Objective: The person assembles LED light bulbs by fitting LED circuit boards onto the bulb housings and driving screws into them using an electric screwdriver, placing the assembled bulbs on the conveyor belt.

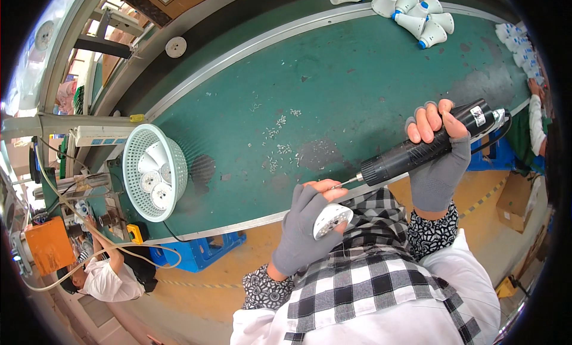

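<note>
My right hand, in a grey fingerless glove, is wrapped round a black electric screwdriver. The tool slants down to the left, and its thin bit ends at the fingertips of my left hand. That hand, gloved the same way, is closed round a white lamp housing whose round face with small holes shows below the fingers. Thumb and forefinger pinch at the bit's tip; whether a screw sits there is too small to tell. Small silvery screws lie scattered on the green table beyond my hands.
A pale green basket with several white lamp parts stands at the table's left end. White lamp housings with blue tips lie grouped at the far right. A cable trails from the screwdriver. Other people work at left and at the right edge. Blue stools stand below the table.
</note>
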Demonstrator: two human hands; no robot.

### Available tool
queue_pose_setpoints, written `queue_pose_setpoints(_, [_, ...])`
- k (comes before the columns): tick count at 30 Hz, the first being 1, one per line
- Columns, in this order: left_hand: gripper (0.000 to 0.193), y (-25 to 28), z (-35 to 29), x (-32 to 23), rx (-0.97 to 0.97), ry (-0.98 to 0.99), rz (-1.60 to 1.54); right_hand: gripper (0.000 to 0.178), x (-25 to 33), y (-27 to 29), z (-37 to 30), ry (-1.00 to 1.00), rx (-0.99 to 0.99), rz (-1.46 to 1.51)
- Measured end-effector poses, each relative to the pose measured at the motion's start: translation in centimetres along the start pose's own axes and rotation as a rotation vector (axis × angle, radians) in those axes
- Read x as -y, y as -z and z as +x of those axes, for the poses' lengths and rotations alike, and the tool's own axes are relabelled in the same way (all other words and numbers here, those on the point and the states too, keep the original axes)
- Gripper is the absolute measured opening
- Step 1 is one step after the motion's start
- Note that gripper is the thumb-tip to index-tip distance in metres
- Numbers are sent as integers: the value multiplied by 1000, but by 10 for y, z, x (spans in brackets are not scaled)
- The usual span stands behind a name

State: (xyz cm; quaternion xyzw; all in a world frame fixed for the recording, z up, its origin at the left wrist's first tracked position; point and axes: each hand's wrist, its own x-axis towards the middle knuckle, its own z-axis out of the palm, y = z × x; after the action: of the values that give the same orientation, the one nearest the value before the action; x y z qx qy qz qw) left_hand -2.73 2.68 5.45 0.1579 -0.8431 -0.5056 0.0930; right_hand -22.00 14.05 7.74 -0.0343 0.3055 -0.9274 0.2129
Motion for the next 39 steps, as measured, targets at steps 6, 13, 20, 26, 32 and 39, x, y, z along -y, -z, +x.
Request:
queue_pose_setpoints(6, [50, 0, -1, -1, 6, 6, -1, 11, -1, 1, 0, -5, 17, 3])
queue_pose_setpoints(13, [50, 1, 0, 4, 55, -35, -23, 18, 1, 2, 8, -39, 251, 15])
queue_pose_setpoints(20, [46, 6, 3, 7, 162, 20, -94, 24, 1, 1, 25, -75, 601, 18])
queue_pose_setpoints(26, [44, -3, -4, 17, -65, 282, -681, 21, 15, -9, 7, 133, 326, 76])
queue_pose_setpoints(32, [40, -9, -1, 5, -336, 545, -757, 27, 19, -8, -26, 219, 384, 33])
queue_pose_setpoints(39, [43, -16, 1, 8, -433, 493, -703, 37, 19, -9, -54, 186, 403, -91])
